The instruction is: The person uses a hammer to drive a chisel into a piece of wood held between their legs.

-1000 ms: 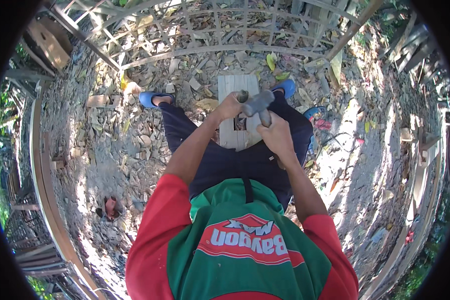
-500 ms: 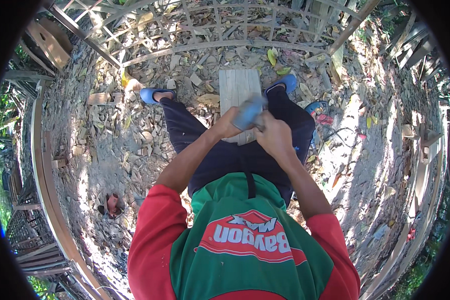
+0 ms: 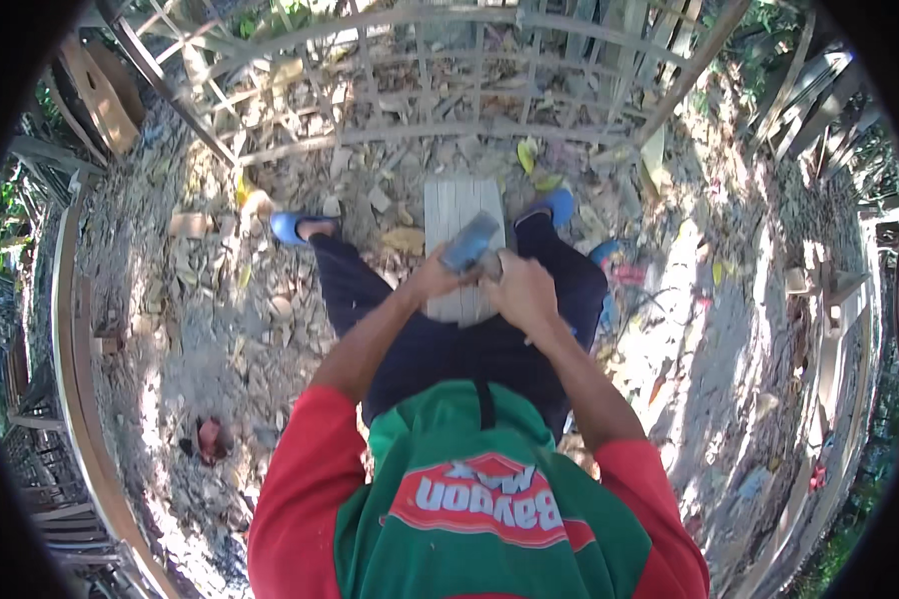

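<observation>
My right hand [image 3: 521,295] grips the short handle of a metal hammer [image 3: 471,242], whose head is blurred and lies over my left hand's fingertips. My left hand [image 3: 432,275] is closed just under the hammer head, around something I cannot make out. Both hands are over a pale wooden board [image 3: 459,199] that lies between my legs. The middle of the board is hidden by the hands and hammer.
My feet in blue clogs [image 3: 547,208] flank the board on dry leaves and wood bits. A lattice frame [image 3: 435,130] stands ahead. Long planks [image 3: 70,319] run along the left; more timber [image 3: 834,319] is at the right. A dark cord lies right of my knee.
A second ago a rectangular hole showed in the board; now it is covered. The hammer head and both hands have moved lower over it. The whole view has shifted slightly and blurred.
</observation>
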`<action>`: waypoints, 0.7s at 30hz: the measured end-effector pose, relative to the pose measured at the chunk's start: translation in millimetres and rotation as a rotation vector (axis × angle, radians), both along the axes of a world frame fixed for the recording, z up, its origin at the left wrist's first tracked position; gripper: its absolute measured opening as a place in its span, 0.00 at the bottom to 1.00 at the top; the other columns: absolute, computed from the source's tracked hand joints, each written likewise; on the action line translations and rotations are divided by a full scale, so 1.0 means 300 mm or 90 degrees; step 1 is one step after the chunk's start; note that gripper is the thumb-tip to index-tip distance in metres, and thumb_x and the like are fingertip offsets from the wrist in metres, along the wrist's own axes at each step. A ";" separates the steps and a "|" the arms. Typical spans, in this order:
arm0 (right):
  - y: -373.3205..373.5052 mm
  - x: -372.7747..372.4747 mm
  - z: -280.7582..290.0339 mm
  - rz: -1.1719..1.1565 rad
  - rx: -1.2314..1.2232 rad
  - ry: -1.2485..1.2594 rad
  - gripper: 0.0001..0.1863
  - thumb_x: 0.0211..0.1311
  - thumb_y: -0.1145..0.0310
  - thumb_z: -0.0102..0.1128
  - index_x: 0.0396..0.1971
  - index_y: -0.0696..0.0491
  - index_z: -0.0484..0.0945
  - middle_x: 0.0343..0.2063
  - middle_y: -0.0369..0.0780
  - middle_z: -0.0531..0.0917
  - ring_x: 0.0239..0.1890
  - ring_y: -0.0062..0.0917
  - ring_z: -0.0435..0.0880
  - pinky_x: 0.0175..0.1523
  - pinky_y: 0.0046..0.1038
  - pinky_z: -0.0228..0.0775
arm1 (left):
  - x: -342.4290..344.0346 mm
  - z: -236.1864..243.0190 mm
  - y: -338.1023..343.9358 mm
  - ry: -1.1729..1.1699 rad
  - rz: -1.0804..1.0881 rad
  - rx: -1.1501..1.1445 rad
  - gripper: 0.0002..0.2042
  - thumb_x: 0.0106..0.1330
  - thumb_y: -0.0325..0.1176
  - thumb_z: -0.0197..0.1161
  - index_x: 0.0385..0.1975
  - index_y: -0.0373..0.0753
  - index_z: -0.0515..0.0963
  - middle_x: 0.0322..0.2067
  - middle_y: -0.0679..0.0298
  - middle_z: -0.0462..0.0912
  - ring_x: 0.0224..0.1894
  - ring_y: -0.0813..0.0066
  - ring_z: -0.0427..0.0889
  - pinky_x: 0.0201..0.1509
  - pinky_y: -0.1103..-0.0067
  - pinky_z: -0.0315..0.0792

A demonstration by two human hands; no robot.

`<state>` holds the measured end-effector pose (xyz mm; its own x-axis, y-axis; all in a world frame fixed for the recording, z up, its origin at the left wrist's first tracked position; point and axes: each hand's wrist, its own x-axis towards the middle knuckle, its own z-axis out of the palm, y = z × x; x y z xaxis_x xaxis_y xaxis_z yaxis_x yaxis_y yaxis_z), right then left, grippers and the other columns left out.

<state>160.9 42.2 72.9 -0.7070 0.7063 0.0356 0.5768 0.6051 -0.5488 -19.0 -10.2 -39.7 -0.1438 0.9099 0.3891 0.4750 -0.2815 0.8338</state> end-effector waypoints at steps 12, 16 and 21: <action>-0.121 0.399 -0.048 -0.177 -0.223 -0.064 0.15 0.51 0.65 0.64 0.37 0.57 0.79 0.25 0.53 0.82 0.33 0.51 0.84 0.37 0.45 0.74 | -0.110 0.344 -0.144 -0.552 0.233 0.102 0.11 0.59 0.29 0.71 0.31 0.40 0.71 0.20 0.70 0.74 0.21 0.83 0.73 0.25 0.84 0.67; -0.194 0.559 -0.237 -0.199 -0.240 -0.167 0.14 0.48 0.63 0.65 0.31 0.58 0.79 0.25 0.54 0.82 0.32 0.53 0.82 0.37 0.48 0.72 | -0.163 0.329 -0.184 -0.491 0.343 0.032 0.12 0.59 0.29 0.71 0.31 0.38 0.71 0.21 0.69 0.75 0.21 0.83 0.73 0.25 0.83 0.67; -0.144 0.533 -0.267 -0.192 -0.284 -0.194 0.15 0.47 0.63 0.65 0.30 0.59 0.78 0.24 0.54 0.82 0.31 0.53 0.82 0.37 0.48 0.72 | -0.116 0.206 -0.156 -0.491 0.407 0.041 0.13 0.56 0.28 0.73 0.32 0.37 0.71 0.23 0.67 0.79 0.22 0.83 0.76 0.28 0.84 0.70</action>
<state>320.7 -0.8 -7.3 -0.4065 0.7765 -0.4814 0.8570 0.1415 -0.4955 -53.7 -57.1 22.1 -0.8323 0.5535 0.0292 -0.1111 -0.2182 0.9696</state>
